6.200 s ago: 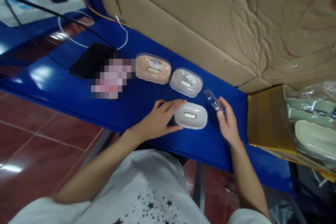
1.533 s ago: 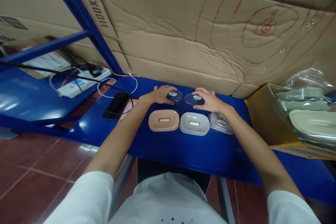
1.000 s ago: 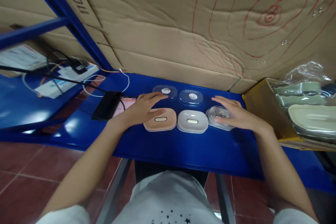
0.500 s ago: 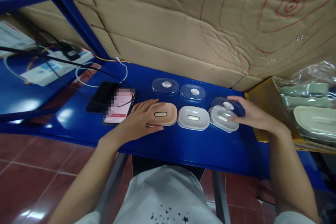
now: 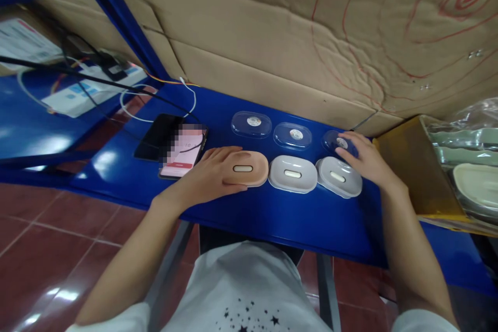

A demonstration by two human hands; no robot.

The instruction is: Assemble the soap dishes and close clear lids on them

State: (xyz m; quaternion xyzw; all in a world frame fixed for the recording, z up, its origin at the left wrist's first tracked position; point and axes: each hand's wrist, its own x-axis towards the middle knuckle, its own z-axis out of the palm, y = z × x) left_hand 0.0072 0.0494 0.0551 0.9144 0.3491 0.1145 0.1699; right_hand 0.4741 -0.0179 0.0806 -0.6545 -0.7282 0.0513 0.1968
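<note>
Three oval soap dishes, each with a pale slot-shaped piece in its middle, stand in a row: a peach soap dish [image 5: 252,176], a white soap dish [image 5: 293,184] and a light grey soap dish [image 5: 342,185]. My left hand [image 5: 212,174] grips the left end of the peach one, thumb in front and fingers behind. Behind the row lie two clear plastic lids with round stickers, the left lid [image 5: 243,125] and the middle lid [image 5: 286,137]. Pinched in my right hand [image 5: 363,155] is a third clear lid [image 5: 330,140], low over the table behind the grey dish.
A phone [image 5: 182,168] and a black flat object [image 5: 153,140] lie left on the blue table [image 5: 272,223]. Cables and a power strip [image 5: 93,91] are farther left. An open carton [image 5: 404,166] with wrapped green and cream dishes stands right. A cardboard wall [image 5: 252,57] rises behind.
The peach and middle dishes lost their lids, which now lie behind. My right hand lifted the third lid off the grey dish and moved it back. My left hand moved onto the peach dish.
</note>
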